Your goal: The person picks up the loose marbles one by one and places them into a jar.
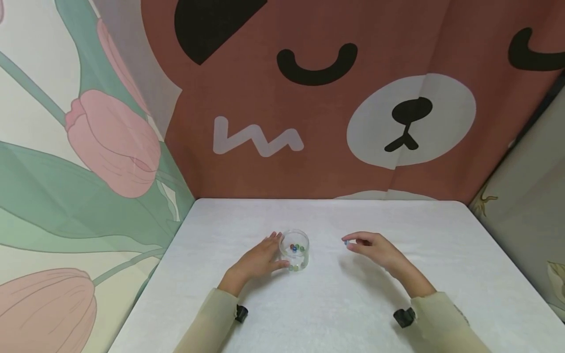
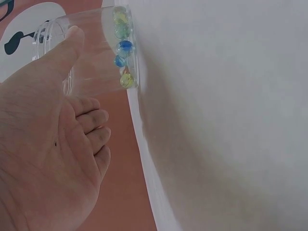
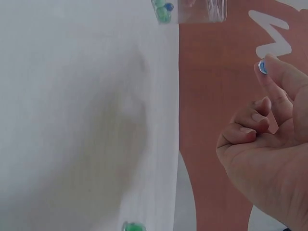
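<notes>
A clear jar [image 1: 295, 251] with several coloured marbles [image 2: 124, 48] at its bottom stands upright on the table. My left hand [image 1: 261, 259] cups the jar from the left, thumb along its near side and fingers toward its far side. To the right, apart from the jar and above the table, my right hand [image 1: 375, 248] pinches a blue marble [image 3: 263, 67] between thumb and index finger. The other fingers of that hand curl toward the palm in the right wrist view. A green marble [image 3: 134, 226] shows at the bottom edge of that view, partly cut off.
The white table [image 1: 318, 314] runs back to a brown wall covering [image 1: 265, 176] printed with a bear's face. A tulip-printed covering [image 1: 115, 147] borders the left side, and a grey covering [image 1: 525, 206] the right.
</notes>
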`<state>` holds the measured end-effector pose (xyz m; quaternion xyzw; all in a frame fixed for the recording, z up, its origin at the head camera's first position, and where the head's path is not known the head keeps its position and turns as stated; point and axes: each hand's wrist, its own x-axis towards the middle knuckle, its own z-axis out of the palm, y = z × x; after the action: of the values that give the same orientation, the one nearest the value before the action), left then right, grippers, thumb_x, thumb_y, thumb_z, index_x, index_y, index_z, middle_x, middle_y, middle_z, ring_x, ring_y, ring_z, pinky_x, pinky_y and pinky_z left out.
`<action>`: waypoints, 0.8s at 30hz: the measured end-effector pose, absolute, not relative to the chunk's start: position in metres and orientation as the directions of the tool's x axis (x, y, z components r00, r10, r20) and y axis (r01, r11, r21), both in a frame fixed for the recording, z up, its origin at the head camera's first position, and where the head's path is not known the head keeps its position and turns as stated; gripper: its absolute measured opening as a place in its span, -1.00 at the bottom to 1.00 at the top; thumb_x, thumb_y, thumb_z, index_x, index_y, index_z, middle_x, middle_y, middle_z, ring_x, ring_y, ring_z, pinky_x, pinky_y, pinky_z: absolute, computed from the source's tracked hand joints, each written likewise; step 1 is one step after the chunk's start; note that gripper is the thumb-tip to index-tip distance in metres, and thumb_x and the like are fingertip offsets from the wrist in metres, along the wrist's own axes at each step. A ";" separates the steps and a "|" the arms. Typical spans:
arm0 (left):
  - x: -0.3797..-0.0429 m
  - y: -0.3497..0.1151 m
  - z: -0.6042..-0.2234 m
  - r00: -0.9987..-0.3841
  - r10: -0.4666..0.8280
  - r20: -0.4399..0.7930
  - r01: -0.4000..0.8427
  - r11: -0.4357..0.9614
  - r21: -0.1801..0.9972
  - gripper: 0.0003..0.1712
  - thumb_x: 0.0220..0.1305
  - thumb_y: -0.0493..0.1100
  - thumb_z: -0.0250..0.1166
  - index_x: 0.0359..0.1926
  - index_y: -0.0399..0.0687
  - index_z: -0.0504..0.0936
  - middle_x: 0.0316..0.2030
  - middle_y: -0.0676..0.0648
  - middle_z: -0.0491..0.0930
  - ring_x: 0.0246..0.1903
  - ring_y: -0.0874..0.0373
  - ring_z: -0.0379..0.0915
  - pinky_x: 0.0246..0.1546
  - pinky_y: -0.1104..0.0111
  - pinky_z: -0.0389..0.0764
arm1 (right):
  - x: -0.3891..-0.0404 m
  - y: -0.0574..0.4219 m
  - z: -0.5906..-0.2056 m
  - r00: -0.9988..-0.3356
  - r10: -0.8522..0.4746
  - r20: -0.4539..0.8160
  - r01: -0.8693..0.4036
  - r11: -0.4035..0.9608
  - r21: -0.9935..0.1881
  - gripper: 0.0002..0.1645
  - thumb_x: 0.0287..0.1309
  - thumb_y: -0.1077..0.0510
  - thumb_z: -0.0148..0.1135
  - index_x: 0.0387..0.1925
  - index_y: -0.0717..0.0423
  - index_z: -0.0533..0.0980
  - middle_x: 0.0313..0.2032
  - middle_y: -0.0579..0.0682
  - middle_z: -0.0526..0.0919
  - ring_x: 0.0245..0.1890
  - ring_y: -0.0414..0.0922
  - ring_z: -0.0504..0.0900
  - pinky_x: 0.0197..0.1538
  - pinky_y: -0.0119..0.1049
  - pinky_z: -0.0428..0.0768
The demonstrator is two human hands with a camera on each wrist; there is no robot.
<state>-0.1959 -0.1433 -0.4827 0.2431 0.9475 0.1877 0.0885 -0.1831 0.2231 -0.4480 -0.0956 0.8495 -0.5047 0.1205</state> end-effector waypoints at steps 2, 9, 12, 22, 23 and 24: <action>-0.196 -0.143 -0.482 -0.866 0.494 -0.077 0.427 0.811 0.399 0.05 0.38 0.35 0.18 0.59 -0.17 0.04 0.59 -0.16 0.00 0.59 0.02 -0.17 0.58 0.14 -0.02 | -0.183 0.218 -0.448 -0.952 -0.288 -0.102 -0.043 0.457 -0.888 -0.49 0.27 -0.12 0.38 0.15 0.05 0.64 -0.22 0.01 0.58 -0.18 -0.04 0.43 -0.06 -0.15 0.55; -0.195 -0.142 -0.481 -0.869 0.488 -0.084 0.418 0.813 0.406 0.06 0.36 0.36 0.20 0.59 -0.17 0.04 0.59 -0.15 0.00 0.59 0.04 -0.17 0.58 0.15 -0.02 | -0.185 0.203 -0.448 -0.952 -0.293 -0.085 -0.052 0.429 -0.902 -0.57 0.28 -0.08 0.38 0.10 -0.01 0.67 -0.22 0.01 0.61 -0.20 -0.06 0.43 -0.08 -0.16 0.55; -0.195 -0.143 -0.481 -0.869 0.487 -0.082 0.417 0.812 0.408 0.06 0.36 0.35 0.20 0.59 -0.18 0.05 0.58 -0.14 0.01 0.59 0.03 -0.16 0.58 0.15 -0.02 | -0.186 0.198 -0.448 -0.952 -0.298 -0.077 -0.056 0.414 -0.908 -0.60 0.28 -0.05 0.39 0.08 0.00 0.68 -0.22 0.01 0.62 -0.20 -0.05 0.43 -0.09 -0.16 0.56; -0.196 -0.143 -0.483 -0.868 0.489 -0.081 0.418 0.810 0.410 0.07 0.36 0.35 0.20 0.59 -0.18 0.04 0.58 -0.15 0.01 0.59 0.03 -0.17 0.58 0.15 -0.02 | -0.188 0.182 -0.452 -0.956 -0.283 -0.082 -0.045 0.418 -0.907 -0.60 0.28 0.00 0.39 0.08 0.06 0.68 -0.22 -0.02 0.63 -0.22 -0.06 0.44 -0.13 -0.18 0.54; -0.196 -0.143 -0.482 -0.868 0.490 -0.082 0.418 0.810 0.412 0.07 0.36 0.35 0.20 0.59 -0.18 0.04 0.58 -0.15 0.01 0.59 0.03 -0.17 0.58 0.14 -0.02 | -0.188 0.180 -0.452 -0.956 -0.281 -0.086 -0.042 0.419 -0.907 -0.60 0.28 -0.01 0.39 0.08 0.05 0.68 -0.21 -0.02 0.64 -0.21 -0.06 0.45 -0.11 -0.17 0.55; -0.196 -0.143 -0.482 -0.867 0.491 -0.084 0.418 0.810 0.412 0.07 0.36 0.35 0.20 0.59 -0.18 0.04 0.58 -0.15 0.01 0.59 0.03 -0.17 0.58 0.14 -0.02 | -0.188 0.178 -0.452 -0.956 -0.277 -0.092 -0.035 0.423 -0.905 -0.61 0.28 -0.01 0.39 0.08 0.04 0.68 -0.22 -0.02 0.64 -0.21 -0.07 0.45 -0.13 -0.18 0.54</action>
<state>-0.1955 -0.1430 -0.4820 0.2400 0.9466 0.1938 0.0934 -0.1884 0.1780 -0.4518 -0.0933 0.8357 -0.5289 0.1144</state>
